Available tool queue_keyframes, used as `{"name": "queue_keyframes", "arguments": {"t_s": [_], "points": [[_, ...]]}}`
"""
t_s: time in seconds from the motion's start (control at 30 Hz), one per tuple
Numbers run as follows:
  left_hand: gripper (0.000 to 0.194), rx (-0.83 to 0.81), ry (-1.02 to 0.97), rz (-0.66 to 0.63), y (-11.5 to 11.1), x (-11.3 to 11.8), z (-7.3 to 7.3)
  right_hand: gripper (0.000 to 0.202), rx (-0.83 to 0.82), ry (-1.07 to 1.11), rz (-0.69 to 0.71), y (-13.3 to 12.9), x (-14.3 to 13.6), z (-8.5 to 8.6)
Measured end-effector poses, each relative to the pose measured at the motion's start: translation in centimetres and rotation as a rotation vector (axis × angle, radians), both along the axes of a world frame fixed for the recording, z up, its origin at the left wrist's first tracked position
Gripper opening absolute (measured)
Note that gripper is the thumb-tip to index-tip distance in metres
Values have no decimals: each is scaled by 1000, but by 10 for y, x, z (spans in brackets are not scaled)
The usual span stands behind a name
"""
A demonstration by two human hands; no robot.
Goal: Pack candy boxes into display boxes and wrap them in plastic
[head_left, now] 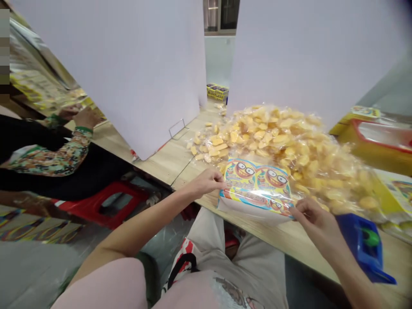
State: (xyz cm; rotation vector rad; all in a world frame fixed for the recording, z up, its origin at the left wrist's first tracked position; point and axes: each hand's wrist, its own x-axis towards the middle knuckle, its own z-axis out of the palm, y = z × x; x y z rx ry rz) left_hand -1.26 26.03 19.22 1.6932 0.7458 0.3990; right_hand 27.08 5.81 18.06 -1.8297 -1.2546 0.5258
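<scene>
A printed box (pixel 257 184) with cartoon faces in glasses, blue, yellow and pink, rests at the table's front edge. Its top is glossy and reflects light. My left hand (pixel 208 182) pinches the box's left front corner, fingers closed. At the right front corner, my right hand (pixel 310 214) holds the box edge between thumb and fingers. Behind and to the right of the box spreads a big pile of clear-wrapped yellow pieces (pixel 273 133), touching its back side.
A blue tape dispenser (pixel 363 244) stands right of my right hand. Yellow boxes with a red-rimmed one (pixel 380 137) are at the right. White panels (pixel 144 64) rise behind. At left, a person's patterned sleeve (pixel 64 154) is near a red stool (pixel 109 201).
</scene>
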Motion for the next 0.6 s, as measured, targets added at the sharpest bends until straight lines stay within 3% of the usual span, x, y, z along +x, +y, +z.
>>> {"name": "queue_keyframes", "arguments": {"t_s": [0.23,0.47,0.6], "points": [[36,47,-25,-41,-4,-3,0,36,1,-33,36,-1,-1,1],[31,343,73,-29,-11,-3,1,31,-2,-18,39,-3,4,-7],[33,374,81,-35,-10,-3,-3,29,-14,-21,17,-3,3,-8]]}}
